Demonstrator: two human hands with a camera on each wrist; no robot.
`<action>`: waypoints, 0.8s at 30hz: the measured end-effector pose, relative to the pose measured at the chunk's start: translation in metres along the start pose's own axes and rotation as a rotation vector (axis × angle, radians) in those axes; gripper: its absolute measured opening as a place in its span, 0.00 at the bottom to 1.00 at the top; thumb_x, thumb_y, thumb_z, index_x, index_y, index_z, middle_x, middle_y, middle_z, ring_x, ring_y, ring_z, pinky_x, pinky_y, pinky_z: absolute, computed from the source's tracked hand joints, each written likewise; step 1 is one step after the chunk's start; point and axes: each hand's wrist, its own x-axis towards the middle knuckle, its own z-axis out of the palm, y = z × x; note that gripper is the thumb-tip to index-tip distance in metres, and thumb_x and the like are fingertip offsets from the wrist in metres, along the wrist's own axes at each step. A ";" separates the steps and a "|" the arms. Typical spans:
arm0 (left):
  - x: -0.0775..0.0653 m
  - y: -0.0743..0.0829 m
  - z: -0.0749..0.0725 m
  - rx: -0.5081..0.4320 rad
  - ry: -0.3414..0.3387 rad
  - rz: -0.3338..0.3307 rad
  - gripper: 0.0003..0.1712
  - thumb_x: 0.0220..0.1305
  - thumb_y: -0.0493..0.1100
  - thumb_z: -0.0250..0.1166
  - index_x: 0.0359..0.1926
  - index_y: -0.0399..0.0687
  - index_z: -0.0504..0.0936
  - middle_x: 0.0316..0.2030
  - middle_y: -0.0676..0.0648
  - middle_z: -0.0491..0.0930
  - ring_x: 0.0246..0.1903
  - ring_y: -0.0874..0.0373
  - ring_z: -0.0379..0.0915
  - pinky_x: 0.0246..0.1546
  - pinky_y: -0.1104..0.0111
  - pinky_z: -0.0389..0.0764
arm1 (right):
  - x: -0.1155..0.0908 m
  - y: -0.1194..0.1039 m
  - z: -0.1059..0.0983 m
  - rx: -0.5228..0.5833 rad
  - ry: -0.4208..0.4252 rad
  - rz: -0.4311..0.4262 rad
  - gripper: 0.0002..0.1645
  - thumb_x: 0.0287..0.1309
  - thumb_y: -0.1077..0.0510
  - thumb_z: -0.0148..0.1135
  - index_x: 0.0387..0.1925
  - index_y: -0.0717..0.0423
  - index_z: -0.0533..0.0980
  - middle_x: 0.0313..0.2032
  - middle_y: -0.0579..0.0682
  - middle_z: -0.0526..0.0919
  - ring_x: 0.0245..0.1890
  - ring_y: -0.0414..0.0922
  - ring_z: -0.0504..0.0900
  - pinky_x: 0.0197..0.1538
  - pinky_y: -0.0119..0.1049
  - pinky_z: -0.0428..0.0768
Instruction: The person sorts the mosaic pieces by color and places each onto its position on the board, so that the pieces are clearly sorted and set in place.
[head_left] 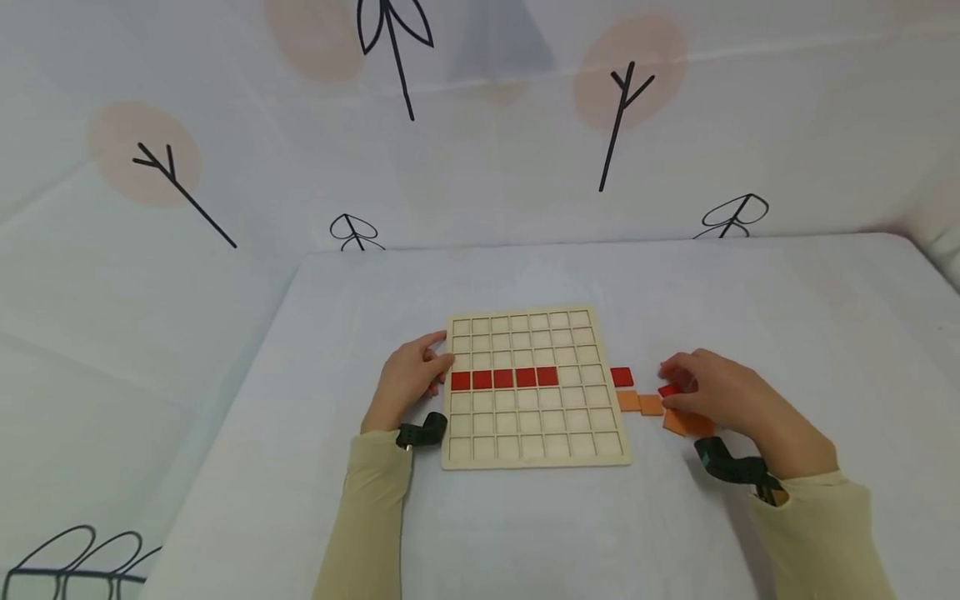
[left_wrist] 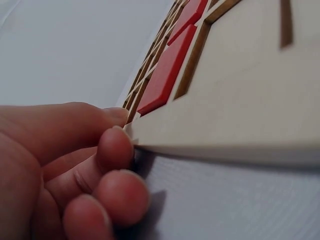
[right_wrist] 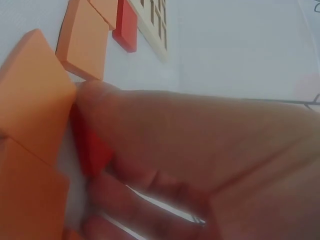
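Presently, the left hand (head_left: 407,377) holds the board (head_left: 507,425) by its left edge, fingers curled against it. Farther right, the right hand (head_left: 716,390) pinches a red tile (right_wrist: 90,147) between thumb and fingers, beside orange tiles (head_left: 651,406). Five red tiles (head_left: 503,379) line the board's middle row from the left; a loose red one (head_left: 622,377) lies just right.

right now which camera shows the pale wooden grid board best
The head view: all four corners of the pale wooden grid board show from above. The left wrist view has only part, close up; the right wrist view, just a bit near the top.
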 end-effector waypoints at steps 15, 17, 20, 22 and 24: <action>-0.001 0.001 -0.001 0.000 -0.009 -0.006 0.29 0.58 0.52 0.59 0.61 0.60 0.65 0.19 0.50 0.76 0.14 0.56 0.71 0.23 0.67 0.70 | -0.001 -0.013 0.002 0.039 0.030 0.022 0.24 0.48 0.59 0.63 0.47 0.65 0.71 0.39 0.57 0.75 0.38 0.52 0.71 0.42 0.49 0.72; -0.001 0.000 -0.001 0.010 -0.008 -0.003 0.30 0.58 0.53 0.59 0.62 0.60 0.65 0.20 0.51 0.76 0.14 0.56 0.71 0.23 0.67 0.69 | 0.000 -0.014 0.004 0.017 0.048 0.016 0.23 0.47 0.59 0.64 0.46 0.65 0.72 0.38 0.58 0.74 0.37 0.52 0.71 0.40 0.48 0.73; -0.001 0.001 -0.001 0.020 -0.006 0.007 0.30 0.58 0.53 0.58 0.62 0.59 0.65 0.20 0.51 0.76 0.14 0.57 0.71 0.22 0.67 0.69 | 0.001 -0.015 0.005 -0.021 0.083 0.000 0.21 0.46 0.61 0.64 0.44 0.64 0.73 0.38 0.59 0.73 0.36 0.53 0.70 0.39 0.49 0.73; -0.002 0.002 -0.001 0.021 -0.005 0.007 0.30 0.58 0.52 0.58 0.62 0.59 0.65 0.20 0.51 0.76 0.14 0.57 0.71 0.22 0.67 0.69 | 0.002 -0.015 0.005 -0.037 0.104 -0.011 0.19 0.46 0.61 0.64 0.42 0.63 0.74 0.37 0.59 0.72 0.36 0.53 0.69 0.39 0.49 0.73; -0.002 0.002 -0.001 0.017 -0.005 0.004 0.30 0.58 0.52 0.59 0.62 0.59 0.65 0.20 0.50 0.76 0.14 0.57 0.71 0.22 0.67 0.69 | 0.001 -0.015 0.005 -0.028 0.113 -0.008 0.18 0.46 0.62 0.64 0.42 0.62 0.75 0.37 0.58 0.71 0.36 0.53 0.69 0.39 0.49 0.72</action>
